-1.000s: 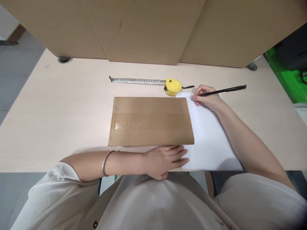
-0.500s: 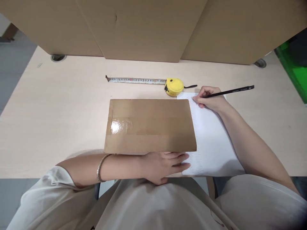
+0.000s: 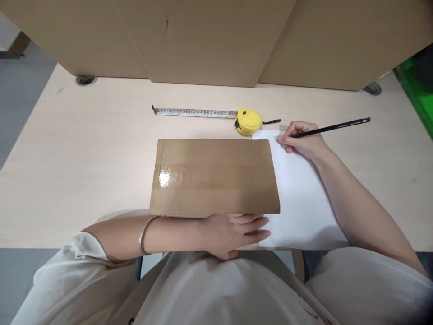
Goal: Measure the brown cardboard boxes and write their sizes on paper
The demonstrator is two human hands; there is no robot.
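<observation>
Right hand (image 3: 306, 141): grip narrow, thumb and fingers pinched on a black pen (image 3: 341, 127). Pen's shaft slants back over the hand and out to the right; its writing end sits at the fingertips, over the upper left of a white paper sheet (image 3: 302, 203). Whether the point touches cannot be told. Rows of small faint marks run down the sheet's left side, too small to read.

Left hand (image 3: 225, 235): palm down, grip wide and holding nothing, fingers a little spread. Fingertips lie over the sheet's lower left corner, just by the near edge of a brown cardboard box (image 3: 216, 176). Box lies left of the pen and overlaps part of the sheet; clear tape on its top catches glare at the left. Bracelet (image 3: 143, 235) on the left wrist.

Beyond the box: yellow tape measure (image 3: 248, 122), blade out to the left, black strap to the right, on the pale wooden bench (image 3: 84, 167). Tall cardboard panels (image 3: 203, 40) stand along the far side.
</observation>
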